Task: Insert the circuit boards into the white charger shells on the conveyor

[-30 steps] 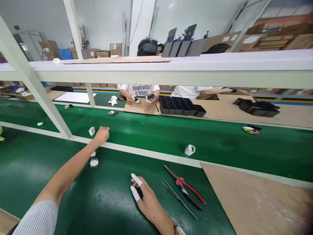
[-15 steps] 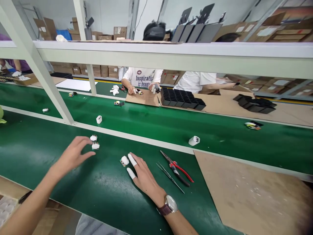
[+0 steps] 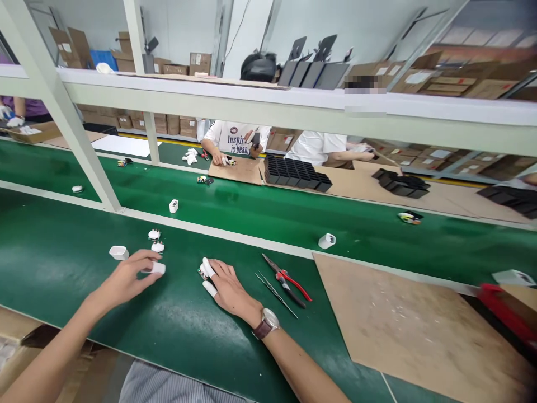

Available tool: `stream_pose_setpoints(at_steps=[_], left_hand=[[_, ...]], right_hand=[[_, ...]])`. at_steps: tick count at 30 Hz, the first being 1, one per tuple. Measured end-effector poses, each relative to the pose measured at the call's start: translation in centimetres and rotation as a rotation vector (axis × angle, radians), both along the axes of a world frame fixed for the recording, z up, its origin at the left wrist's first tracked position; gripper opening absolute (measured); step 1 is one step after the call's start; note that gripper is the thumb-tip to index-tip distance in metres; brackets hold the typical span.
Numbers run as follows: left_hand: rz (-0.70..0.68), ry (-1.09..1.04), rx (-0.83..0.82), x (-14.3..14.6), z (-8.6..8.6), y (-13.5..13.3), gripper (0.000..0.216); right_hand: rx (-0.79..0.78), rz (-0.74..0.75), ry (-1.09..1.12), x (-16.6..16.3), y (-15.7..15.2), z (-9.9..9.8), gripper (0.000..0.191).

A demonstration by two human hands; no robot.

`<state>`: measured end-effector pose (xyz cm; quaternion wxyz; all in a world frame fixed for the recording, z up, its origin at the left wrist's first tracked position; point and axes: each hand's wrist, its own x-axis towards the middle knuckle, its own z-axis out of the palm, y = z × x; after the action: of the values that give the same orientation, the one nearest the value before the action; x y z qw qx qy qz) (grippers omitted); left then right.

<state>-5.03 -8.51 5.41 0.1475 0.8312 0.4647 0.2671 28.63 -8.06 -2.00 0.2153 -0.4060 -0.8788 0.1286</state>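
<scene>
Boards (image 3: 158, 247): two near left hand (image 3: 126, 277), one touching right hand (image 3: 230, 289).

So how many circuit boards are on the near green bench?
3 boards: two just beyond the left hand, one partly covered by the right hand; others may be hidden.

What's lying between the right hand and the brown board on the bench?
In the head view, the tweezers and pliers lie between the right hand and the brown board.

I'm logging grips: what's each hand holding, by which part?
Left hand: a white piece, by its sides. Right hand: at a circuit board, hold unclear.
</scene>
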Motion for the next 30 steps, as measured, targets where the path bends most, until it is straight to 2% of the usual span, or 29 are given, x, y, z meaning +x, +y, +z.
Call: stream_pose_setpoints(at_steps=[4, 8, 10, 12, 14, 16, 19, 22, 25, 30], left_hand=[[-0.209, 0.054, -0.015, 6.3, -1.1, 3.3, 0.023], [-0.260, 0.096, -0.029, 9.1, -3.4, 5.3, 0.026], [-0.244, 0.043, -0.077, 9.0, -4.1, 5.2, 0.035], [-0.200, -0.045, -0.149, 8.3, -4.6, 4.7, 0.045], [-0.168, -0.127, -0.220, 7.4, -4.9, 4.3, 0.065], [-0.167, -0.175, -0.289, 6.9, -5.3, 4.2, 0.083], [-0.181, -0.214, -0.396, 6.9, -5.7, 4.4, 0.077], [-0.180, -0.244, -0.447, 7.3, -6.0, 4.6, 0.069], [-0.173, -0.222, -0.431, 7.3, -6.4, 4.5, 0.071], [-0.196, -0.209, -0.357, 7.4, -6.9, 3.7, 0.073]], right_hand=[[-0.031, -0.024, 0.018, -0.2, -0.3, 0.5, 0.063], [-0.030, -0.045, 0.007, -0.1, -0.4, 1.0, 0.045], [-0.036, -0.038, 0.014, 0.2, -0.5, 1.1, 0.045], [-0.043, -0.024, 0.037, 0.6, -0.5, 1.0, 0.056], [-0.029, -0.008, 0.061, 0.9, -0.5, 0.7, 0.063], [0.002, -0.003, 0.086, 1.2, -0.5, 0.4, 0.061], [0.016, 0.001, 0.107, 1.4, -0.5, 0.4, 0.053], [-0.011, 0.020, 0.073, 1.6, -0.6, 0.7, 0.056], [-0.009, 0.009, 0.092, 1.6, -1.0, 1.0, 0.056], [0.117, -0.082, 0.270, 0.8, -1.7, 1.3, 0.054]])
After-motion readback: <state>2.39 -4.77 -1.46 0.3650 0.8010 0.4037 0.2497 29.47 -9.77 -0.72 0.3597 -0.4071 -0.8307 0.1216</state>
